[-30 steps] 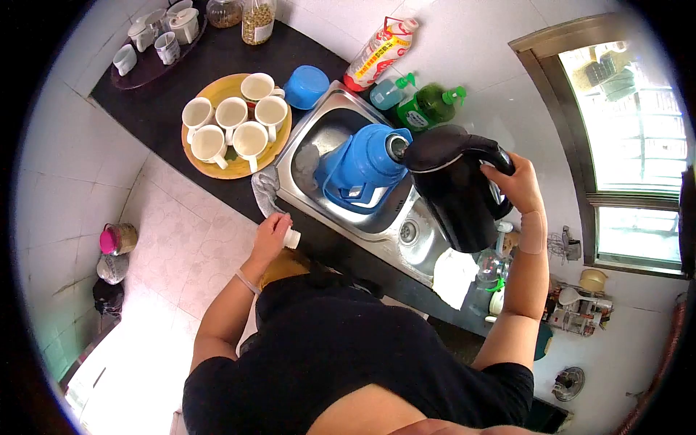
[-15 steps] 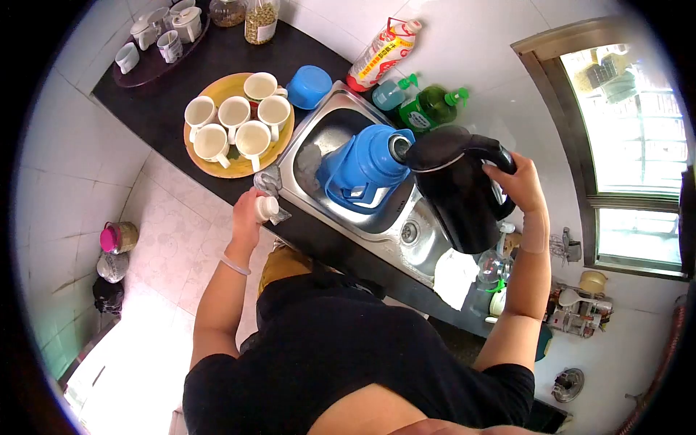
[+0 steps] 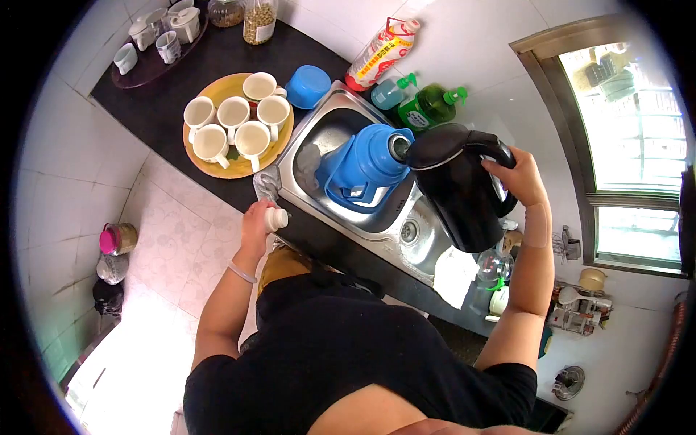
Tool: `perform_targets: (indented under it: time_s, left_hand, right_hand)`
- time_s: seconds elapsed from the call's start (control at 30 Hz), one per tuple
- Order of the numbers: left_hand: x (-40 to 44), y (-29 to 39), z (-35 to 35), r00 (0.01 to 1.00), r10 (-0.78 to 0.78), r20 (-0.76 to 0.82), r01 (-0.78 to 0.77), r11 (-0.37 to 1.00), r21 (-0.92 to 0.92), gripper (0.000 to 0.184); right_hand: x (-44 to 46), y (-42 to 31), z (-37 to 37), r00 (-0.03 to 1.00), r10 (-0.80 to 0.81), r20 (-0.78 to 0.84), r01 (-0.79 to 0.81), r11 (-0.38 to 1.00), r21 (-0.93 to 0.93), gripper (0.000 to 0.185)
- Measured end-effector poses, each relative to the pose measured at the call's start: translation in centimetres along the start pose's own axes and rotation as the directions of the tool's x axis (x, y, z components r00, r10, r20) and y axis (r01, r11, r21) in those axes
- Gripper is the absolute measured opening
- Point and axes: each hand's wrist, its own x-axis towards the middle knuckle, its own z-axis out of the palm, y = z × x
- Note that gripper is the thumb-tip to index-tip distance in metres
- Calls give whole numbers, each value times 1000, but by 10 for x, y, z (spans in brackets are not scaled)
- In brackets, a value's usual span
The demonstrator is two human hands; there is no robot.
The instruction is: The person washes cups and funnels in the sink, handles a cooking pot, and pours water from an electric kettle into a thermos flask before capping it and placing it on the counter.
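My right hand (image 3: pixel 520 177) is closed round the handle of a black electric kettle (image 3: pixel 458 196). The kettle is tilted, its spout end at the open mouth of a blue thermos flask (image 3: pixel 373 159) standing in the sink (image 3: pixel 304 138). Whether water is flowing I cannot tell. Near the counter's front edge, my left hand (image 3: pixel 255 226) grips a white stopper (image 3: pixel 275 219). Just beyond that hand, a crumpled grey cloth (image 3: pixel 268 183) lies at the sink's corner. A blue cup-shaped lid (image 3: pixel 309 87) sits behind the sink.
Left of the sink, several white mugs (image 3: pixel 233 112) stand on a yellow round tray (image 3: pixel 196 161). Soap bottles (image 3: pixel 433 106) and a red-and-white bottle (image 3: pixel 383 54) line the wall. A dark tray with small cups (image 3: pixel 168 47) is at the far left, a white cloth (image 3: pixel 455 275) at right.
My left hand has shifted slightly down and right with the stopper, which has turned a little. The kettle and flask stay almost in place.
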Motion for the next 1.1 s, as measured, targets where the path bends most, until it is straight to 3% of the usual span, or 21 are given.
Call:
perform_targets:
  time_s: [0.13, 0.2, 1.1]
  left_hand:
    - [-1, 5, 0, 997, -83, -2, 82, 992, -96, 25]
    - [-1, 16, 2, 966, -260, -8, 250, 938, -241, 25]
    - [-3, 14, 2, 943, -328, -54, 307, 922, -237, 29]
  right_hand:
    - [5, 2, -1, 1000, -21, -2, 21, 1000, -18, 24]
    - [5, -1, -1, 1000, -21, 1, 21, 1000, -11, 25]
    - [16, -24, -7, 996, 1, 93, 6, 996, -84, 26]
